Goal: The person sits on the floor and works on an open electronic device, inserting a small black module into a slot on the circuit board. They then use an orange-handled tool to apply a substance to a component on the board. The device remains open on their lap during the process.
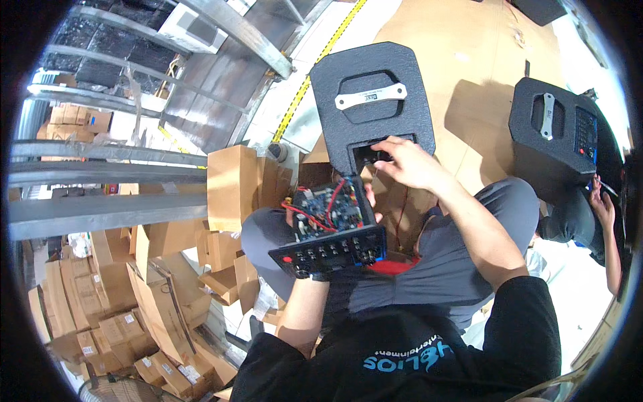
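Observation:
Between my knees stands a black speaker cabinet [374,63] with a silver-grey handle [372,97] and a rectangular opening. My left hand [372,204] grips an amplifier panel [331,253] from beneath, its fingers showing at the right edge. Knobs or sockets and a red part dot the panel's near face. On its upper side lies a circuit board [335,208] with red wires. At the cabinet's opening is my right hand [405,161], fingers bent together at its edge. Whatever they pinch is dark and too small to name.
To the right, another black speaker [536,157] stands beside a co-worker's hand [603,204]. Cardboard boxes [231,187] crowd the left side, next to metal rails [120,211]. Flat cardboard [442,40] covers the floor ahead, along yellow-black tape [288,114].

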`<state>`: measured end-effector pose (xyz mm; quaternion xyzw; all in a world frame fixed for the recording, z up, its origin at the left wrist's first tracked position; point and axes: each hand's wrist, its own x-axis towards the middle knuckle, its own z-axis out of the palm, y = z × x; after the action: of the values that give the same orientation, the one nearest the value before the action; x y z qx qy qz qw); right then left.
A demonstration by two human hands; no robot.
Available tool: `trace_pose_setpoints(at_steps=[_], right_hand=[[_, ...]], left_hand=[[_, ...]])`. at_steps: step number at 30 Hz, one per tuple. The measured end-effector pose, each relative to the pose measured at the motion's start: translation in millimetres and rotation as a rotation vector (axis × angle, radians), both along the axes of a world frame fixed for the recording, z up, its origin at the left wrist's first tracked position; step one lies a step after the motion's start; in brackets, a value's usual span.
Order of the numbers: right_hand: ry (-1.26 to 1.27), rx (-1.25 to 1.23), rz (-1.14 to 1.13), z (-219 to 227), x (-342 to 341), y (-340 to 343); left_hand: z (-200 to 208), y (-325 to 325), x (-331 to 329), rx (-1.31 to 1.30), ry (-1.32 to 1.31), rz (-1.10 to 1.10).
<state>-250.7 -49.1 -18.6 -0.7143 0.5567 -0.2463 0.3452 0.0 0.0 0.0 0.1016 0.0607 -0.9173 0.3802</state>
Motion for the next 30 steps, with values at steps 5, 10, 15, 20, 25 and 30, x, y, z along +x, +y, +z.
trace_pose_setpoints(at_steps=[5, 10, 15, 20, 25, 30], right_hand=[[-0.263, -0.225, 0.313, 90.1, -21.5, 33.2], [-0.357, -0.421, 0.426, 107.8, 4.7, 109.7], [-0.363, -0.513, 0.350, 79.8, 21.2, 137.3], [-0.367, -0.532, 0.409, 84.1, 31.9, 138.5], [-0.178, -0.651, 0.406, 97.9, 43.5, 141.2], [-0.226, -0.850, 0.416, 115.5, 56.6, 129.4]], left_hand=[[3.6, 32.9, 2.6, -0.058, -0.075, -0.024], [-8.9, 58.7, 11.0, 0.059, 0.010, 0.011], [-25.3, 79.3, 23.1, 0.161, 0.077, 0.022], [-33.9, 82.0, 32.4, 0.061, -0.044, 0.064], [-19.0, 86.6, 38.0, 0.009, 0.125, 0.016], [2.0, 89.7, 32.3, -0.139, -0.091, 0.018]])
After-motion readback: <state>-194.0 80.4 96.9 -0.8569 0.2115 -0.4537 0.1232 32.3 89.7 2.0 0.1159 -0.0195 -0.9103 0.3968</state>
